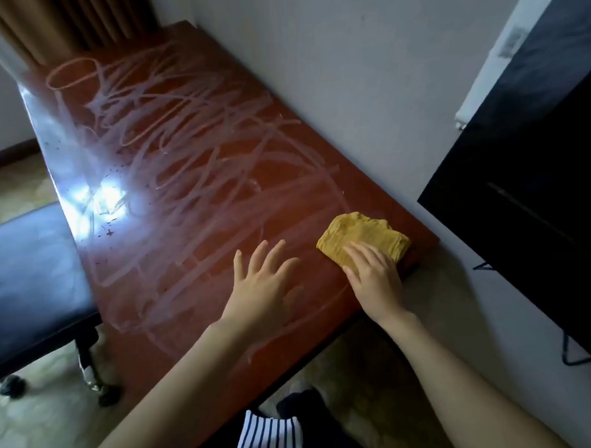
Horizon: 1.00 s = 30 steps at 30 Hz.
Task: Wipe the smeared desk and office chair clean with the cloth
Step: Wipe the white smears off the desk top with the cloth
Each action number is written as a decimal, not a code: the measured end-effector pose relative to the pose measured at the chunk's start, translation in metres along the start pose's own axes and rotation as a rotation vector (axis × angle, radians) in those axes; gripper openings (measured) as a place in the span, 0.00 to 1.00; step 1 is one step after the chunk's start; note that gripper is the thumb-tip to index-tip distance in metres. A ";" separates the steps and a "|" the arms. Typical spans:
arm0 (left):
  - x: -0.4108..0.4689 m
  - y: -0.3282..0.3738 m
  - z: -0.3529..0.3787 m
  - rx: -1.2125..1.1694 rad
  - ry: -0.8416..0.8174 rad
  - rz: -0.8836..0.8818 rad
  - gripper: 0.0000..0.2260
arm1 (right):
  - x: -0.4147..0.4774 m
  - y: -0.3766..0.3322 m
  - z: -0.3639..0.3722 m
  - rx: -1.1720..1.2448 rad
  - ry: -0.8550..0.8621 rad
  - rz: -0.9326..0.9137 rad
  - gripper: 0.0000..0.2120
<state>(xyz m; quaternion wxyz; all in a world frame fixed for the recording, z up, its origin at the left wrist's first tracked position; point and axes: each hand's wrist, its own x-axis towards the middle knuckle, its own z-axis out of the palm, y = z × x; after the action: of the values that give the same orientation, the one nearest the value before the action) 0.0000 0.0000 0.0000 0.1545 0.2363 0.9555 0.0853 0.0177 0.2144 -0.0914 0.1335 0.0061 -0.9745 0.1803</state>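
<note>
Right hand (374, 276) fingers flat, pressing yellow cloth (363, 239) at desk's (215, 152) near right corner by the wall edge; left hand (265, 288) spread on the wood. Risk – left palm sits in white smears (180, 134), could drag residue onto wiped area – chair (26, 272) untouched

cloth (363, 239) on desk (195, 167), chair (29, 272) left
</note>
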 end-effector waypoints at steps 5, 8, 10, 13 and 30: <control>0.009 -0.001 0.006 0.010 -0.103 0.022 0.22 | 0.006 0.011 0.003 -0.047 -0.124 0.106 0.19; 0.015 -0.004 0.007 0.000 -0.124 0.013 0.22 | 0.013 0.012 0.005 -0.053 -0.199 0.157 0.19; 0.017 -0.005 0.007 -0.016 -0.126 0.009 0.21 | 0.014 0.011 0.009 -0.072 -0.184 0.180 0.18; 0.019 -0.007 0.007 -0.026 -0.137 0.007 0.21 | 0.017 0.005 0.015 -0.105 -0.107 0.203 0.15; 0.019 0.002 -0.011 -1.123 -0.026 -0.280 0.18 | 0.035 -0.080 -0.016 0.434 0.251 0.306 0.07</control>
<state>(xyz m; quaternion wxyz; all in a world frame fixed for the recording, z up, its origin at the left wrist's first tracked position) -0.0188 0.0097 0.0062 0.2775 -0.0093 0.7841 0.5550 -0.0071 0.1467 -0.0395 0.2201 -0.1350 -0.8786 0.4018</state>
